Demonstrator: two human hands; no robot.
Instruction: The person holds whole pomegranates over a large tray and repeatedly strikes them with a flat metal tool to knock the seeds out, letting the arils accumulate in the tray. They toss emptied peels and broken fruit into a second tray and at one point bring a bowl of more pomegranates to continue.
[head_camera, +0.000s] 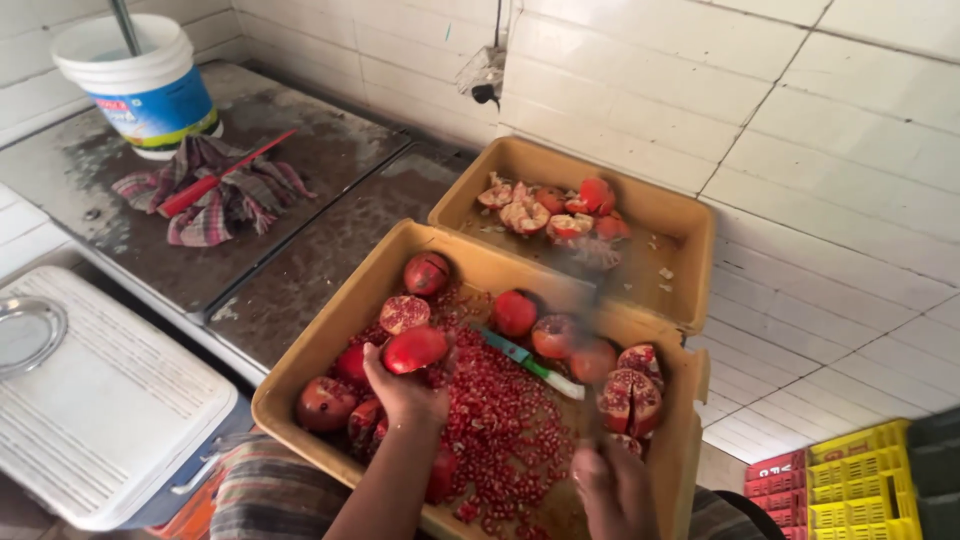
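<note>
Head view, looking down; positions noted relative to the near tan tray (330, 345). Far left of the tray, a white ribbed cooler lid (105, 400) is seen, with a round metal plate (25, 335) on its edge. Above and left of the tray, on the grey stone counter (300, 250), a white bucket (140, 85) stands, and just in front of it a checked cloth (215, 195) is bunched with a red-handled tool (215, 178) laid across it.

Inside the tray, along its left wall, whole pomegranates (325, 402) are gathered. The left hand (405, 390) is raised over the tray's left half, fingers closed around a red pomegranate piece (415, 348), which is held just above the loose seeds (500, 420) spread across the tray floor. A green-handled knife (525, 360) lies on the seeds at the tray's centre, untouched. Cut pomegranate halves (630, 395) are grouped against the tray's right wall.

The right hand (615, 490) is low at the tray's near right corner, motion-blurred; it appears curled around a dark, blurred stick-like object (592, 400), though the grip cannot be told with certainty.

Behind the tray, touching its far right edge, a second tan tray (670, 215) holds emptied peel pieces (555, 212). To the right of the near tray, yellow and red crates (855, 475) are stacked on the tiled floor.
</note>
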